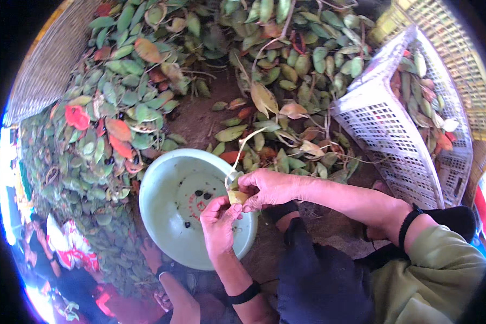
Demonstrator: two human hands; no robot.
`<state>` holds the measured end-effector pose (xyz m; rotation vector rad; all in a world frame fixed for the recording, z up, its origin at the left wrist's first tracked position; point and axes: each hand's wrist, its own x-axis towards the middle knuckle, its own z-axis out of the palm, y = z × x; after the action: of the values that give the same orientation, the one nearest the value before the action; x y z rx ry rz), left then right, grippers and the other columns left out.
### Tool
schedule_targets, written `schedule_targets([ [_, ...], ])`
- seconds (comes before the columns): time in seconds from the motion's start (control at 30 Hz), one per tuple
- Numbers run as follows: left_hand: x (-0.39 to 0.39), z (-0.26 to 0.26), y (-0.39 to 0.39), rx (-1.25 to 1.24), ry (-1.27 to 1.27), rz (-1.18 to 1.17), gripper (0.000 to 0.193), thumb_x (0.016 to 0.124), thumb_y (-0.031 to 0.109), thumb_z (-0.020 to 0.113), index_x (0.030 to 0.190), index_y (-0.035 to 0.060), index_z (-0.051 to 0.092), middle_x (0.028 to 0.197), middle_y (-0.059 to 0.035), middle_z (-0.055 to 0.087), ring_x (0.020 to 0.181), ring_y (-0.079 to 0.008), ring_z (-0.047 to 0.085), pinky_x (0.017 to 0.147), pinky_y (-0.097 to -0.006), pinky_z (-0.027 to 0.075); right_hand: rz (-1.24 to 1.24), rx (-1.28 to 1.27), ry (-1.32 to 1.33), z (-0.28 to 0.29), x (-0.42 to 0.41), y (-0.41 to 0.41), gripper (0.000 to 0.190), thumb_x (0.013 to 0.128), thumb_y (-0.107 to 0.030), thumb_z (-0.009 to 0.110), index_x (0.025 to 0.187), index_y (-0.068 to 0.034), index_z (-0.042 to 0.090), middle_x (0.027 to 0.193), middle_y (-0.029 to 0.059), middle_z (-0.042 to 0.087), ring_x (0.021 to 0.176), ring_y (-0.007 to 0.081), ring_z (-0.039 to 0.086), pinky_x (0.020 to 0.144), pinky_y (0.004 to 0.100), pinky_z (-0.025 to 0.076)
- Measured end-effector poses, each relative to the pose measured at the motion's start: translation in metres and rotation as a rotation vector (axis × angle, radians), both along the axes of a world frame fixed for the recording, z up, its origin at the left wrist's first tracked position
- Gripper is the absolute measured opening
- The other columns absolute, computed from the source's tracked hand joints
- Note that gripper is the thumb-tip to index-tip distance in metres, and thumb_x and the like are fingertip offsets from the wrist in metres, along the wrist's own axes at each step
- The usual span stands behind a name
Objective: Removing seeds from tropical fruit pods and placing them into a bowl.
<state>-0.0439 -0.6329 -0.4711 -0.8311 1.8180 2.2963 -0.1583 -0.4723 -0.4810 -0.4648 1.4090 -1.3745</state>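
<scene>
Between my hands is a yellowish-green seed pod (237, 197) with a long, pale, bent stem (243, 152). My left hand (220, 222) pinches its lower end between thumb and fingertips. From the right, the fingers of my right hand (269, 187) close on its other side, so part of the pod is hidden. Both hands are above the right side of a pale green plastic basin (158, 210). Several small dark seeds (199, 193) and bits of debris lie on the basin's floor, which bears red printing partly covered by my left hand.
Heaped green and orange pods (117, 85) surround the basin on its left and far side. At the right, a white plastic crate (401, 141) leans tilted, holding pods. Woven baskets (50, 65) stand at the edges. Another person's hand (150, 254) reaches into the pile lower left.
</scene>
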Motion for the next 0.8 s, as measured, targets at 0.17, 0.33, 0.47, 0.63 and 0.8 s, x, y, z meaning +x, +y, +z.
schedule_targets([
  [0.17, 0.006, -0.005, -0.02, -0.203, -0.083, -0.039, 0.021, 0.079, 0.004, 0.069, 0.098, -0.0036, 0.065, 0.084, -0.0062, 0.066, 0.068, -0.0102, 0.058, 0.059, -0.0235, 0.046, 0.008, 0.123, 0.475, -0.007, 0.006, -0.026, 0.033, 0.07, -0.017, 0.077, 0.091, -0.001, 0.057, 0.083, 0.0133, 0.064, 0.079, 0.0265, 0.063, 0.071, 0.0378, 0.048],
  [0.33, 0.009, -0.016, -0.031, -0.131, -0.131, -0.01, 0.022, 0.079, 0.01, 0.07, 0.098, -0.0015, 0.065, 0.084, -0.0047, 0.066, 0.071, -0.0108, 0.06, 0.06, -0.0235, 0.047, 0.109, 0.271, 0.662, -0.007, 0.011, -0.041, 0.032, 0.073, -0.023, 0.072, 0.092, -0.003, 0.056, 0.081, 0.0167, 0.063, 0.084, 0.0347, 0.063, 0.073, 0.0429, 0.049],
  [0.47, 0.014, -0.035, -0.03, 0.106, -0.08, 0.088, 0.02, 0.08, 0.011, 0.07, 0.097, 0.0023, 0.064, 0.086, -0.0042, 0.067, 0.074, -0.0121, 0.063, 0.06, -0.0237, 0.048, 0.002, 0.119, 0.735, -0.021, 0.013, -0.034, 0.031, 0.077, -0.028, 0.07, 0.089, -0.004, 0.054, 0.073, 0.0157, 0.06, 0.073, 0.035, 0.063, 0.065, 0.0457, 0.047],
  [0.63, 0.014, -0.038, -0.017, 0.029, -0.046, 0.133, 0.024, 0.08, 0.013, 0.07, 0.099, 0.0035, 0.06, 0.084, -0.0025, 0.065, 0.068, -0.0096, 0.06, 0.054, -0.0228, 0.046, 0.057, 0.162, 0.605, -0.011, 0.006, -0.022, 0.037, 0.075, -0.034, 0.07, 0.095, -0.004, 0.062, 0.081, 0.0191, 0.064, 0.083, 0.0348, 0.064, 0.074, 0.0434, 0.049],
  [0.8, 0.011, -0.033, -0.024, -0.142, -0.056, 0.078, 0.016, 0.08, 0.006, 0.066, 0.09, 0.0054, 0.054, 0.073, 0.0001, 0.058, 0.06, -0.0068, 0.053, 0.05, -0.022, 0.044, 0.136, 0.329, 0.733, 0.005, 0.004, -0.032, 0.06, 0.078, -0.06, 0.058, 0.085, -0.001, 0.065, 0.077, 0.0207, 0.064, 0.077, 0.0369, 0.065, 0.07, 0.0449, 0.051],
])
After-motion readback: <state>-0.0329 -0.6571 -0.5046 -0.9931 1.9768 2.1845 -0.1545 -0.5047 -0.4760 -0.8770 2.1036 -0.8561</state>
